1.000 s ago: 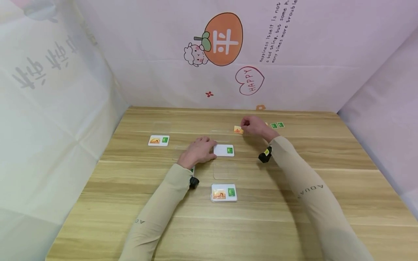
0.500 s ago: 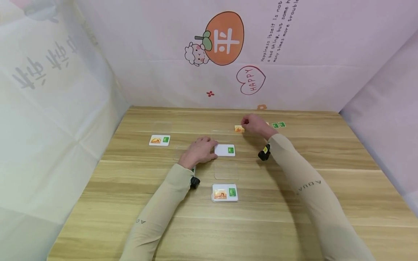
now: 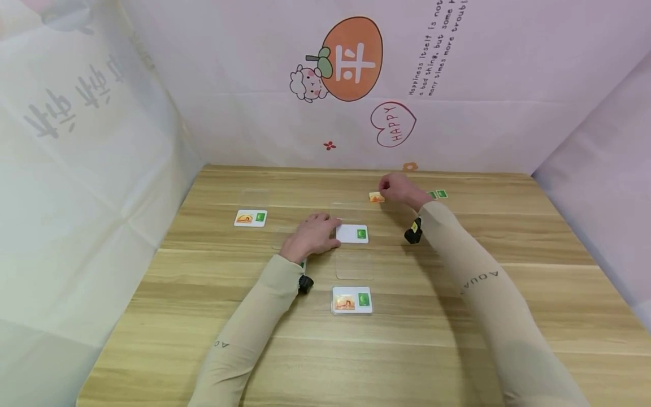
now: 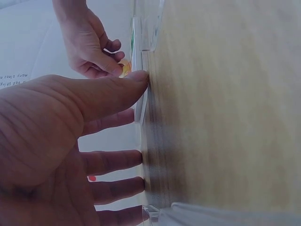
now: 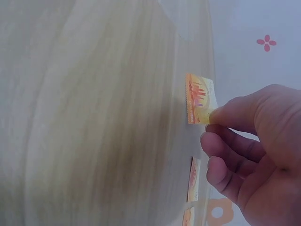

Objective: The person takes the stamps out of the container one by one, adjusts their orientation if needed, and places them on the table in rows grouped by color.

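My left hand [image 3: 311, 236] rests on the table, its thumb and index finger gripping the left end of a white card [image 3: 347, 233] from its two long edges. The card has one green stamp [image 3: 361, 234] at its right end. In the left wrist view the other fingers stretch past the card [image 4: 137, 61] to the table. Farther back, my right hand [image 3: 399, 189] pinches a small orange stamp [image 3: 376, 197] by one corner between thumb and index finger. The right wrist view shows the stamp's [image 5: 198, 100] perforated edge, tilted up from the table.
White cards with an orange and a green stamp lie at left [image 3: 250, 218] and front [image 3: 352, 300]. Clear plastic covers [image 3: 354, 267] lie between them. More orange stamps [image 5: 194, 179] and green stamps [image 3: 441, 194] line the back, near the cloth wall [image 3: 254, 113].
My right hand, with the orange stamp, shifts slightly toward the back of the table. The left hand stays at the card; the head view drifts slightly.
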